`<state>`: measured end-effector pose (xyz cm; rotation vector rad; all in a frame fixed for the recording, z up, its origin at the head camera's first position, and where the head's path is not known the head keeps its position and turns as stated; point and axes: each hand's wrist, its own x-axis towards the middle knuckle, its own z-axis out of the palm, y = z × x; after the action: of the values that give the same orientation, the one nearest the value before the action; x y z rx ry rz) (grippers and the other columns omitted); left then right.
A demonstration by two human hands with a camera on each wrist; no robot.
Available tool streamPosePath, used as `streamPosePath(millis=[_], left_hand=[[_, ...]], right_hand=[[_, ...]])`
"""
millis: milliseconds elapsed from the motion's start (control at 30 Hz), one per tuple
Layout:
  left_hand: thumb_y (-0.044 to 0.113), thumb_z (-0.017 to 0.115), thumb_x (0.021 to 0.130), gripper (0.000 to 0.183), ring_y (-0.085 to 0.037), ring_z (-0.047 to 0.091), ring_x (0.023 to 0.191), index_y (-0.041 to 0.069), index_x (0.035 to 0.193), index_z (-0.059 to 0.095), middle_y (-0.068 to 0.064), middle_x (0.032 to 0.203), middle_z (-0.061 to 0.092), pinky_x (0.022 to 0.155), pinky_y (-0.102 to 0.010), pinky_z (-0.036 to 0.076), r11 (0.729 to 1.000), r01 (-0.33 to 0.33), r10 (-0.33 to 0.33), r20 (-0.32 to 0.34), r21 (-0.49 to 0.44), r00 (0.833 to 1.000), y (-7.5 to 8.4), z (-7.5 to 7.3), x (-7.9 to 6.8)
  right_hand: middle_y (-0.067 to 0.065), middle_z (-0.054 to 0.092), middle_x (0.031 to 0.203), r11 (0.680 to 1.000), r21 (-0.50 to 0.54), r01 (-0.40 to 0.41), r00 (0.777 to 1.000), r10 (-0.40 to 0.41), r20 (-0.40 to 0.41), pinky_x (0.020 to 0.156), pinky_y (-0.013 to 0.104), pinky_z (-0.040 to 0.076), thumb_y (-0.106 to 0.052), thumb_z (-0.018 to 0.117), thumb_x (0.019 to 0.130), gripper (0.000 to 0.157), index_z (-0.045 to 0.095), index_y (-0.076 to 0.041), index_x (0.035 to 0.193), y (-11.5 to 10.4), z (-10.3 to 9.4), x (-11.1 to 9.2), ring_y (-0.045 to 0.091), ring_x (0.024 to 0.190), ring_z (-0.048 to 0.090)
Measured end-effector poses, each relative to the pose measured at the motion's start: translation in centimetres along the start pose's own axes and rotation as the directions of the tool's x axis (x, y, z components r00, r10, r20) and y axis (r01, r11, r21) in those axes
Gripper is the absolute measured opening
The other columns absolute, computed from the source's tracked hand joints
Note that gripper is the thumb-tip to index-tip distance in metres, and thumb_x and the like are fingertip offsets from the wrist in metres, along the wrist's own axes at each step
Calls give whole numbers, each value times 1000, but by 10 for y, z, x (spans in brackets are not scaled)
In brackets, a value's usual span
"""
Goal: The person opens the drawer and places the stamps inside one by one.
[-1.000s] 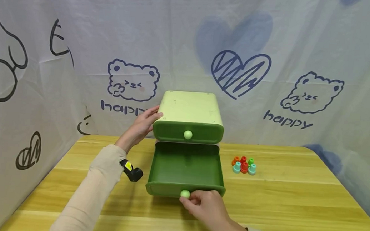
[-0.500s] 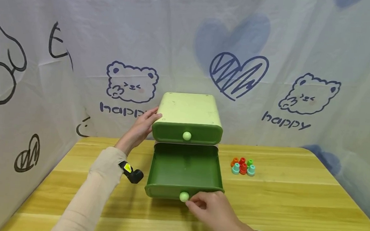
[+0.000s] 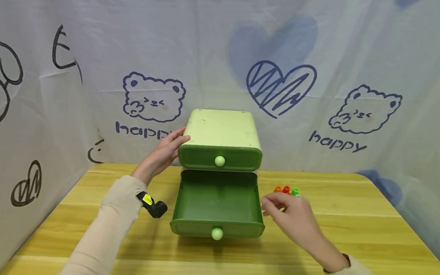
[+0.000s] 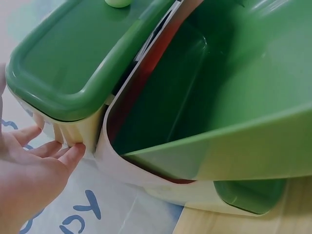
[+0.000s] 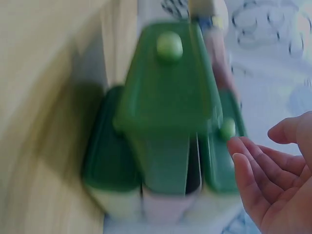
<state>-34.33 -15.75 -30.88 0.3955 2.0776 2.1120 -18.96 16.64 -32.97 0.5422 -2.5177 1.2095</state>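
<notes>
While the cabinet top [image 3: 222, 128] is pale yellow, its open drawer [image 3: 218, 203] gleams.

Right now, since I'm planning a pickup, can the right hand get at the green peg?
Likely yes: the right hand looks empty and near the green peg; the pulled-out middle drawer isn't between them.

Drawer cabinet [image 3: 222, 127] on table [image 3: 370, 237], cloth backdrop [image 3: 207, 47] behind both. Top drawer [image 3: 199, 157] sits in cabinet, above middle drawer [image 3: 183, 227]; bottom drawer [image 4: 248, 196] beneath. Middle drawer juts toward me, knob [image 3: 217, 234] on its front. My left hand [image 3: 164, 150] against cabinet's left side. My right hand [image 3: 295, 217] right of middle drawer, before clustered pegs [image 3: 286, 189] on table.
</notes>
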Motion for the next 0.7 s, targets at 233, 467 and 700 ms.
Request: streamPosePath(millis=[233, 467, 700], left_hand=[[25, 52, 98, 73, -28, 18, 143, 7, 155, 11, -15, 159, 13, 115, -40, 22, 1000, 18, -18, -2, -10, 1000, -2, -3, 0], [23, 51, 97, 73, -29, 25, 141, 5, 155, 11, -17, 157, 16, 114, -39, 26, 1000, 12, -12, -16, -6, 1000, 1, 0, 1], [21, 51, 96, 73, -29, 26, 140, 5, 155, 12, -16, 158, 16, 113, -38, 28, 999, 15, -16, -26, -31, 1000, 1, 2, 1]], right_hand=[[7, 70, 91, 985, -74, -158, 987, 155, -41, 59, 26, 55, -20, 61, 96, 24, 70, 0, 105, 42, -26, 20, 20, 78, 64], [21, 66, 106, 972, -163, -168, 985, 172, 11, 75, 44, 55, -15, 59, 95, 33, 61, 9, 117, 75, -32, 24, 38, 99, 61], [26, 65, 108, 954, -194, -229, 973, 222, -56, 87, 53, 49, -11, 58, 94, 31, 60, 10, 116, 113, -36, 29, 41, 101, 60]])
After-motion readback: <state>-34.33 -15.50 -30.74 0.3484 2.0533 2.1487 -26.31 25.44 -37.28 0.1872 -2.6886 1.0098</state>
